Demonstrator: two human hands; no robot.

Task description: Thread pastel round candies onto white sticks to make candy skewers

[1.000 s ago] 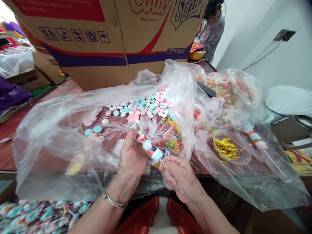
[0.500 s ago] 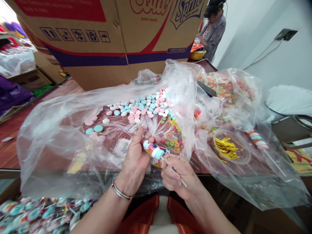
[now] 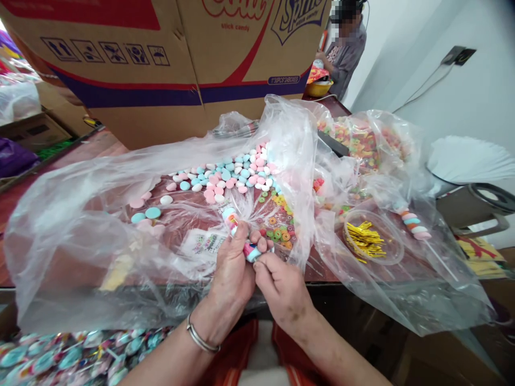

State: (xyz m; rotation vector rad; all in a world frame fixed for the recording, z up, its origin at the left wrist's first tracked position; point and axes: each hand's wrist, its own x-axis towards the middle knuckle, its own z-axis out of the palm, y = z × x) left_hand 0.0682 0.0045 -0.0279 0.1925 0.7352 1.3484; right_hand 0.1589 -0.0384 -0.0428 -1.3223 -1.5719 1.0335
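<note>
A wrapped stick candy [image 3: 230, 220] in pink, white and blue is tilted between my hands, over the near edge of the table. My left hand [image 3: 233, 268] is closed around its middle, and candy shows above and below the fingers. At the lower end my right hand [image 3: 284, 287] pinches the candy's base; its stick is hidden by that hand. Just beyond lie pink, blue and white candies [image 3: 229, 174] on clear plastic, with small ring candies [image 3: 281, 217] to their right. To the right, gold twist ties [image 3: 366, 239] fill a round plastic tub [image 3: 396, 252].
Behind stands a large cardboard box [image 3: 161, 102]. A candy skewer [image 3: 416, 225] lies on the plastic sheet at right, near a grey mug [image 3: 466, 206]. Wrapped candies [image 3: 76, 354] are piled below the table at left. A person [image 3: 348, 48] is at the back.
My right hand has moved up the stick to the candy's base and turned, covering the stick. My left fingers now wrap around the candy's middle, and more candy shows above them. The view has shifted slightly.
</note>
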